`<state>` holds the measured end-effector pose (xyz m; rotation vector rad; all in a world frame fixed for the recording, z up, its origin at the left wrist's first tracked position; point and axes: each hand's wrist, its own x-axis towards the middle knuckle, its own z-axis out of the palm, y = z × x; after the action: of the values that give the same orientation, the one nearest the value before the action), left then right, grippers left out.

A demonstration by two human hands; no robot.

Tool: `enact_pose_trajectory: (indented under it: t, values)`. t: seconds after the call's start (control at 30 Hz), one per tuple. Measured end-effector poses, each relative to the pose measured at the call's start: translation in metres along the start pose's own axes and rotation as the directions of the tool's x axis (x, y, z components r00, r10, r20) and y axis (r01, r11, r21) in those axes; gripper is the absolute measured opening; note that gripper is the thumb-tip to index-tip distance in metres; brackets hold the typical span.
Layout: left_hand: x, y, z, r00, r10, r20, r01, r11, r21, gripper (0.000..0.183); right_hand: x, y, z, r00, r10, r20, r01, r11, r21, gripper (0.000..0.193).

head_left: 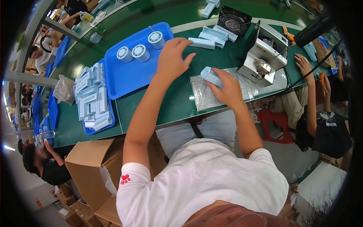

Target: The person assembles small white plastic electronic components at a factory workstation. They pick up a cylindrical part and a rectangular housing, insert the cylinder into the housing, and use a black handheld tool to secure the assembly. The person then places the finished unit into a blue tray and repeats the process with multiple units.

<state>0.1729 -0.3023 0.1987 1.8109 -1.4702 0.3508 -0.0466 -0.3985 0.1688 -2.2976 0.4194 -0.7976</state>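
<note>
My right hand [230, 90] grips a light-blue plastic housing [212, 77], thumb and fingers on its sides, above a sheet of bubble wrap [202, 96] on the green bench. Over the right edge of a blue tray [124, 85], my left hand [174, 59] is open, its thumb apart from the fingers and nothing in it. Its fingertips are close to the end of a long light-blue plastic shell [202, 43]; whether they touch, I cannot tell. More such shells [217, 36] lie just beyond. Round light-blue fan heads [140, 53] stand in the tray.
A second blue tray [110, 122] at left is heaped with light-blue shells [90, 98]. A black fan [234, 22] and a silver-grey machine [261, 55] stand at right. An open cardboard box [85, 170] is beside me. Another person's hand [303, 65] works at far right.
</note>
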Motion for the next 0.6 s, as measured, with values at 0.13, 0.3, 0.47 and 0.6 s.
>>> enact_pose_trajectory:
  t: [0.13,0.3,0.47,0.6]
  values:
    - [0.029,-0.022,0.053,0.991,0.053,0.126,-0.080,0.971,0.224,0.041,-0.009,0.010,0.003,0.999,-0.031,-0.025,0.030,0.999,-0.039,0.044]
    - [0.033,-0.020,0.044,0.993,0.039,0.113,-0.057,0.985,0.164,0.037,-0.012,0.014,0.005,0.997,-0.073,-0.029,0.072,0.997,-0.018,0.043]
    - [-0.008,0.023,-0.004,0.877,-0.458,0.145,0.425,0.601,-0.677,0.030,-0.013,0.014,0.006,0.998,-0.059,-0.023,0.059,0.998,0.003,0.037]
    - [-0.040,0.044,-0.026,0.789,-0.547,0.280,0.329,-0.009,-0.944,0.032,-0.014,0.017,0.006,0.998,-0.068,0.006,0.068,0.998,-0.005,0.036]
